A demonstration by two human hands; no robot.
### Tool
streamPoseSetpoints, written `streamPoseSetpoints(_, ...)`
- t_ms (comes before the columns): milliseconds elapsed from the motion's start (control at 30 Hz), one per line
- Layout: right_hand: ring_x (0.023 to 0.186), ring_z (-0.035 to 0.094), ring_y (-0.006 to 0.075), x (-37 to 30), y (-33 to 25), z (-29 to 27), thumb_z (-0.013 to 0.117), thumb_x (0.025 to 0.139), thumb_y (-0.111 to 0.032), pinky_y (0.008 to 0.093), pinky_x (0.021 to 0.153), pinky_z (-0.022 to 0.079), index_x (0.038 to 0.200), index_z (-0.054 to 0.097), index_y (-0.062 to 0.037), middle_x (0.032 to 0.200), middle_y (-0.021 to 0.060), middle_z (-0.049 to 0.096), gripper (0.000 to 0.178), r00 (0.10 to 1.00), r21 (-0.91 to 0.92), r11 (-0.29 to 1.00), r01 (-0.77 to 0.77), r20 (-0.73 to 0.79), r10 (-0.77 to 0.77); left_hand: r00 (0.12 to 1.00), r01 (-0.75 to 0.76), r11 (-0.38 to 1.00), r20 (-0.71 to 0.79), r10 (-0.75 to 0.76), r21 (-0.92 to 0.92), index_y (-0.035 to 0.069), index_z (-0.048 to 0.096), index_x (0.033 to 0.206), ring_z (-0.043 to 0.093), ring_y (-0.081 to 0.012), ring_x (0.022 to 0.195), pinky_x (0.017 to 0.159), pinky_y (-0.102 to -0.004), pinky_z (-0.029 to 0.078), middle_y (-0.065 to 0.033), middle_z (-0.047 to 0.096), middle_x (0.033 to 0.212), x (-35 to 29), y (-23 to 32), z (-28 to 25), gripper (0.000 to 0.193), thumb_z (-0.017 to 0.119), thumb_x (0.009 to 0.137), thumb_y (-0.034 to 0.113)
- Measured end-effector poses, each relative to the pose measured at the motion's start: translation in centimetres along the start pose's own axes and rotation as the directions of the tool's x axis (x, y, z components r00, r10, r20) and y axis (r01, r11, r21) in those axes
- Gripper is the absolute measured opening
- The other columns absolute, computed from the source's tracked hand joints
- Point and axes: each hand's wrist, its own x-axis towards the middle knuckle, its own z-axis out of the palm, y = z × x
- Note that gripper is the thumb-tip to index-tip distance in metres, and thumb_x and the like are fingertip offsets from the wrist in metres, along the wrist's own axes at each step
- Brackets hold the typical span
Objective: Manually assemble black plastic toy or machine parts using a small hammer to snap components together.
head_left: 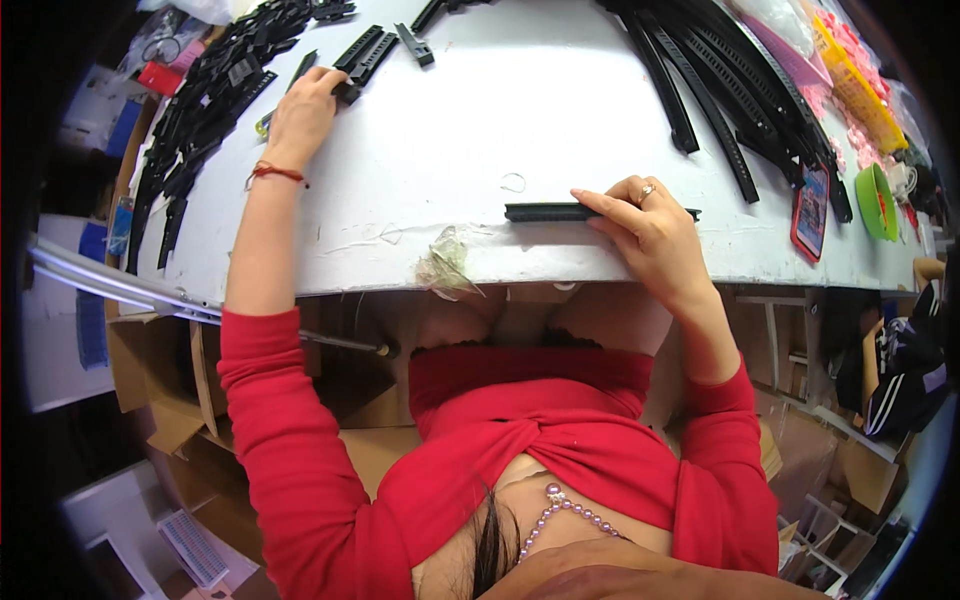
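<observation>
My right hand [655, 235] grips a straight black plastic strip [548, 212] between thumb and fingers, holding it sideways near the table's front edge. Both ends of the strip show past the hand. My left hand [303, 115] reaches to the far left of the table. Its bent fingers close on the near end of a short black plastic piece [346, 92], partly hidden by the fingertips. Slotted black pieces [368, 55] lie side by side just beyond. Something small and yellowish [263, 125] peeks out beside the left hand, mostly covered.
A heap of black parts [205, 115] covers the table's left side. Long black strips [700, 60] lie at the right, near a red-cased phone [811, 215], a green bowl [876, 203] and a yellow basket [858, 85]. Crumpled clear plastic [445, 262] sits at the front edge.
</observation>
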Motion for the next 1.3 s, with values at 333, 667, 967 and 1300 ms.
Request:
streamPoseSetpoints(333,0.087,0.057,0.0221,0.0,-1.2,2.1,0.072,0.081,-0.015,0.0348,0.076,0.047,0.106,0.072,-0.0151,0.089,0.0017,0.062,0.025,0.984,-0.057,0.994,-0.094,-0.158,0.084,0.989,0.110,0.923,-0.056,-0.140,-0.369,-0.001,0.061,0.103,0.066,-0.0255,0.083,0.078,-0.0333,0.053,-0.0146,0.067,0.094,-7.4,9.3,-3.5,0.021,0.070,0.085,0.004)
streamPoseSetpoints(667,0.084,0.060,0.0225,1.2,-2.1,3.3,0.076,0.077,-0.023,0.0355,0.074,0.050,0.095,0.073,-0.0145,0.086,0.0009,0.063,0.020,0.963,0.058,0.983,-0.177,-0.197,0.185,0.980,-0.016,0.697,0.127,0.153,-0.717,0.002,0.071,0.111,0.061,-0.0118,0.091,0.084,-0.0235,0.046,-0.0068,0.069,0.098,-10.1,12.1,-5.0,0.025,0.055,0.093,-0.004)
streamPoseSetpoints(967,0.083,0.060,0.0206,1.2,-2.2,3.3,0.076,0.076,-0.023,0.0341,0.074,0.049,0.094,0.074,-0.0143,0.084,-0.0001,0.063,0.020,0.950,0.046,0.975,-0.218,-0.218,0.223,0.908,0.419,0.306,0.398,-0.130,-0.855,0.004,0.069,0.119,0.061,-0.0113,0.088,0.079,-0.0237,0.049,-0.0037,0.069,0.099,-10.1,13.2,-5.6,0.034,0.070,0.086,0.000)
streamPoseSetpoints(1300,0.082,0.060,0.0206,1.4,-2.2,3.6,0.076,0.076,-0.024,0.0338,0.074,0.049,0.092,0.075,-0.0150,0.084,-0.0006,0.063,0.019,0.946,0.036,0.977,-0.209,-0.246,0.211,0.961,0.176,0.470,0.254,0.107,-0.865,0.002,0.071,0.114,0.061,-0.0103,0.090,0.081,-0.0215,0.048,-0.0051,0.068,0.100,-8.9,12.3,-4.5,0.026,0.064,0.089,-0.002)
